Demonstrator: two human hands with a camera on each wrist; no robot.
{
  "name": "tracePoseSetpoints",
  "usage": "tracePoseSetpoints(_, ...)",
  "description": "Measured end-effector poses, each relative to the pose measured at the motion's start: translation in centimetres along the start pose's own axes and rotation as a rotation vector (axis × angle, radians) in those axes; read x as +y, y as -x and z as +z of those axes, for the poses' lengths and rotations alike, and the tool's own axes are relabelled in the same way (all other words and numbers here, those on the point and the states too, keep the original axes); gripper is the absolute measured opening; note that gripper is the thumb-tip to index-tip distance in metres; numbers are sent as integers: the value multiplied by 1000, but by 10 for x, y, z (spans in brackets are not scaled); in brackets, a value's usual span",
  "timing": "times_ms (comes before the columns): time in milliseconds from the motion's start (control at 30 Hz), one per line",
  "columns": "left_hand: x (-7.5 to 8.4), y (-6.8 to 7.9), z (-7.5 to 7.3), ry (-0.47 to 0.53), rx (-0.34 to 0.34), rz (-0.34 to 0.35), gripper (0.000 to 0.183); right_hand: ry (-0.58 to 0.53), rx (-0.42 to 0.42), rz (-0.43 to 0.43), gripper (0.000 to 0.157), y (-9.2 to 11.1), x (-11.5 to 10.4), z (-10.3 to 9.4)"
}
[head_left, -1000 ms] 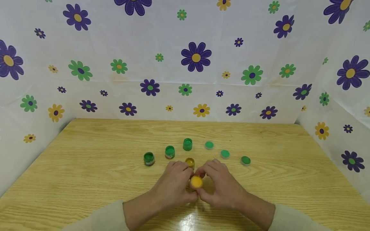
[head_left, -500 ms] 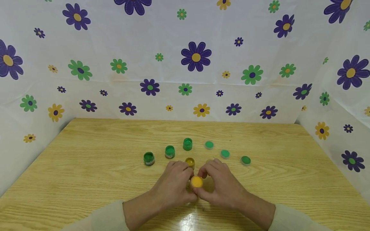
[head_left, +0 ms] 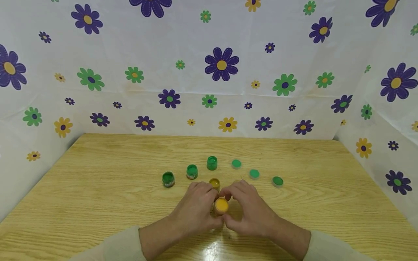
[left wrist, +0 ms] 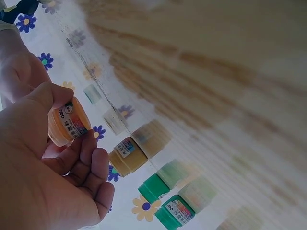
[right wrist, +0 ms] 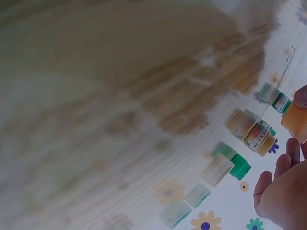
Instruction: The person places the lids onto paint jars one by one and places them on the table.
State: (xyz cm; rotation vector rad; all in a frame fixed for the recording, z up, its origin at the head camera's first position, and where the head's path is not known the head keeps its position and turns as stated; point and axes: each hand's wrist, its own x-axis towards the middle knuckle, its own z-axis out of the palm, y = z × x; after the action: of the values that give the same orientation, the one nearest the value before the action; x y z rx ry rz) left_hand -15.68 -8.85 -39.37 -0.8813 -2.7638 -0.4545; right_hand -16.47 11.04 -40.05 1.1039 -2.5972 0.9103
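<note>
A small orange paint jar (head_left: pixel 221 206) with its orange lid uppermost stands between both hands in the head view. My left hand (head_left: pixel 196 207) grips its side, thumb and fingers curled round it, and the printed label shows in the left wrist view. My right hand (head_left: pixel 250 210) has its thumb and forefinger curled about the lid from the other side, with the fingertips right at its rim. Just beyond the hands, a yellow-brown paint jar (head_left: pixel 214 183) stands uncovered, partly hidden by the left fingers.
Uncovered green paint jars (head_left: pixel 192 172), (head_left: pixel 168 179), (head_left: pixel 212 163) stand in a slanting row at the back left. Green lids (head_left: pixel 236 164), (head_left: pixel 254 174), (head_left: pixel 277 181) lie to the right. A flowered cloth (head_left: pixel 222 108) rises behind the wooden table (head_left: pixel 107 181).
The right thumb and forefinger have shifted round the lid's rim, the thumb moving inward and then back. The orange jar has tilted slightly. The left hand and the other jars stay put.
</note>
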Motion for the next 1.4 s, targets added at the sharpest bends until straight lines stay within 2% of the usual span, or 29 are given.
tracePoseSetpoints(467,1,0,-1,3,24,26,29,48,3,30,22,-1,-1,0)
tracePoseSetpoints(767,2,-1,0,-10,10,23,31,62,-3,80,21,0,-1,0)
tracePoseSetpoints(967,2,-1,0,-4,81,70,29,85,35,76,23,0,-3,0)
tracePoseSetpoints(1100,3,-1,0,-24,128,92,29,142,55,69,24,-1,-6,2)
tracePoseSetpoints(1400,6,0,0,-106,161,107,27,294,55,96,29,-2,-10,4)
